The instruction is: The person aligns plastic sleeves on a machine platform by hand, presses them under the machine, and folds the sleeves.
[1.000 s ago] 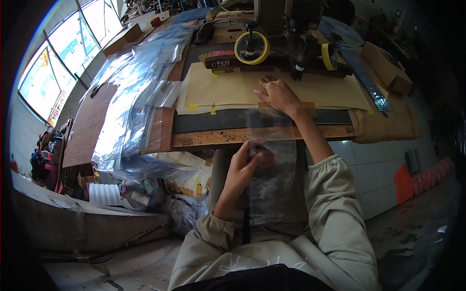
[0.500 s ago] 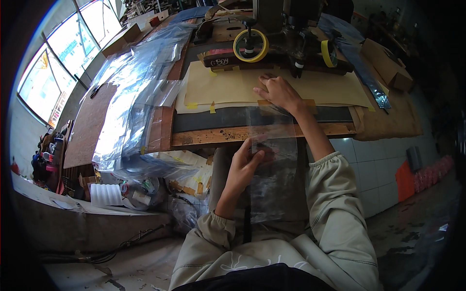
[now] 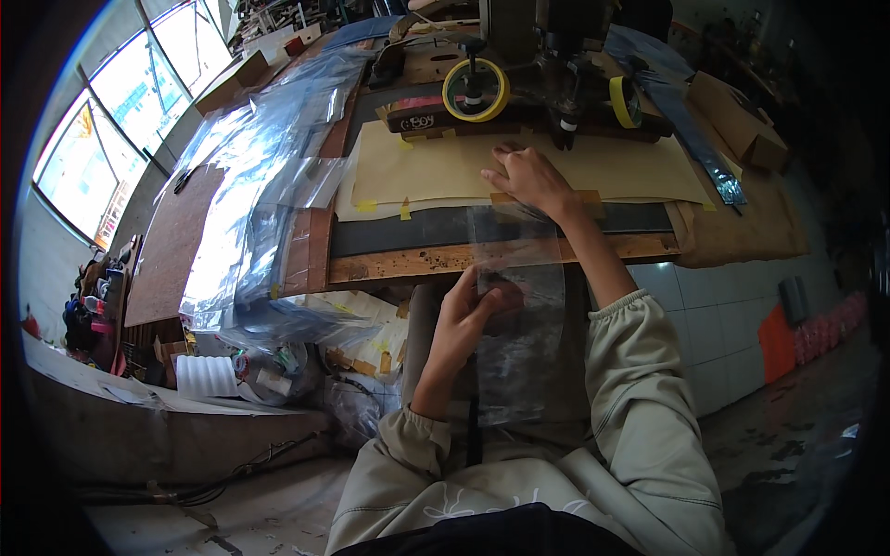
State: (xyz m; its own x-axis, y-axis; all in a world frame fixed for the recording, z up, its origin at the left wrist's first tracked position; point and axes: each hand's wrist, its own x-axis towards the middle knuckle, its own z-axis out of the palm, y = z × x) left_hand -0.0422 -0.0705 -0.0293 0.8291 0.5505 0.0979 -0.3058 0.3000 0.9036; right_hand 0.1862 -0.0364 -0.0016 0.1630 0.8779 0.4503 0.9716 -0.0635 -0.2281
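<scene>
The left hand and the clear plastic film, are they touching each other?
Touching. The head view shows it: the left hand holds the clear plastic film at its left edge, with part of the hand showing through.

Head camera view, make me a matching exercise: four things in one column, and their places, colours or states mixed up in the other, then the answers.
Things:
1. Left hand
2. Right hand
3. Ribbed roll
4. Pair of rings on the machine

Places, colours, states:
A. Yellow, near the top of the view
B. Holding the clear plastic strip, below the table's wooden edge
C. White, low on the left side of the view
D. Over the tan sheet, fingers forward

Right pairs: 1-B, 2-D, 3-C, 4-A.
</scene>
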